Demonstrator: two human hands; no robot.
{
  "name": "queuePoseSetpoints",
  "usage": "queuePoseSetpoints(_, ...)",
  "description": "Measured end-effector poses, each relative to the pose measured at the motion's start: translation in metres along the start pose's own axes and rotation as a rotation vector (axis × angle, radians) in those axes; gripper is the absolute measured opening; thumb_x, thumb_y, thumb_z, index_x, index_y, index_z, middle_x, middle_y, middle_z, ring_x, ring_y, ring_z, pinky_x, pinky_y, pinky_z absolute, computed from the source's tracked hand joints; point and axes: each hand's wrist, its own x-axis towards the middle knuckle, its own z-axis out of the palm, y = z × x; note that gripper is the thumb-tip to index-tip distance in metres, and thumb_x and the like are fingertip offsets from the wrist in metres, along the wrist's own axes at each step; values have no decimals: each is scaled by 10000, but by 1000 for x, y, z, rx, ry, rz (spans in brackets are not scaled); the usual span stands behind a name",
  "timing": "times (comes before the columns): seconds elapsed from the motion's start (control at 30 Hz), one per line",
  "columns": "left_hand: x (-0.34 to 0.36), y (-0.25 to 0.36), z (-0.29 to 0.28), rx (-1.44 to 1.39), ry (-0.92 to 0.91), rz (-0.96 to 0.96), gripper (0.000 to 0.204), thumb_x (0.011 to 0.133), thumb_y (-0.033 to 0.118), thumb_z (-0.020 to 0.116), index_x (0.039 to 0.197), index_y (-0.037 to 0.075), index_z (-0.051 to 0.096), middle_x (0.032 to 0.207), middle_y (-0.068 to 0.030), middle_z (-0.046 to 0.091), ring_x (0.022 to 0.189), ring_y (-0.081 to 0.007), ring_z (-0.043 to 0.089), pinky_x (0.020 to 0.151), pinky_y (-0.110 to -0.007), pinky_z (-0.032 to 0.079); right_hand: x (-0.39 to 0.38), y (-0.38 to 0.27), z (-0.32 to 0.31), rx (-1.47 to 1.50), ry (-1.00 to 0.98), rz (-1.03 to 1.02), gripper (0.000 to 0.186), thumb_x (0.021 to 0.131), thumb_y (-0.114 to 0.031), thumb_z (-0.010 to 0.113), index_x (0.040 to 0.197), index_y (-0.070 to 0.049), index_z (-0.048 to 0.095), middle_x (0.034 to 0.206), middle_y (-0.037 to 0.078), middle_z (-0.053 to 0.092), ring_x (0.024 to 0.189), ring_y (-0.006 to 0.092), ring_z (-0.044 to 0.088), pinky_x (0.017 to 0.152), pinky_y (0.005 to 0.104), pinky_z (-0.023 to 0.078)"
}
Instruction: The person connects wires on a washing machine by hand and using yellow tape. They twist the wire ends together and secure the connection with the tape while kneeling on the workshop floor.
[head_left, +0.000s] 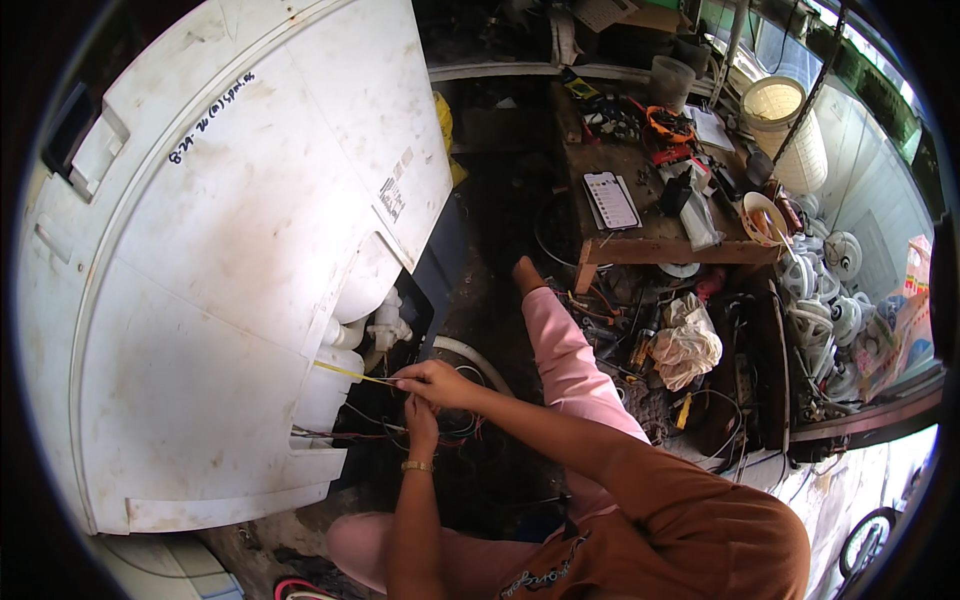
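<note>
A large white appliance body, like a washing machine with its underside exposed, leans at my left. White plastic pipe fittings show in its opening. A thin yellow strand, which looks like a wire, runs from the opening to my right hand, whose fingers pinch its end. Just below, almost touching it, is my left hand, with a watch or bracelet on the wrist. Its fingers are curled together, and what they hold is too small to make out. Several dark and reddish wires hang beside it.
A wooden table at the upper right bears a phone, tools and an orange bowl. Below lie a crumpled cloth and scattered tools. White pulley-like wheels pile up at the far right. A grey hose curves behind my hands.
</note>
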Motion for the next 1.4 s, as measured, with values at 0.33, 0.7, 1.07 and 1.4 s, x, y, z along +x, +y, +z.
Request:
queuePoseSetpoints(0.33,14,-5,-13,-159,-14,168,381,984,260,479,1268,7,452,1212,-90,506,1066,-142,526,887,-275,435,30,21,8,194,-56,49,189,840,-206,710,938,-44,713,772,56,687,720,115,628,694,297,496)
queuePoseSetpoints(0.7,28,20,-24,99,133,291,155,937,105,580,1054,21,638,1025,-11,610,812,-60,567,655,-191,453,16,85,19,164,121,65,206,810,-232,728,914,-54,725,788,85,703,725,135,645,682,317,491)
queuePoseSetpoints(1.07,35,-8,-15,159,200,212,142,916,107,607,1026,26,644,967,-14,616,772,-76,585,613,-193,473,15,111,23,147,153,93,214,823,-235,715,959,-69,725,845,97,710,786,152,660,753,312,502)
queuePoseSetpoints(1.4,50,-17,-33,-104,397,136,135,903,66,613,1020,2,637,892,-28,644,740,-90,595,635,-211,501,-5,120,-20,-477,200,249,331,913,-345,532,1114,-83,504,975,217,651,927,400,622,793,491,468)
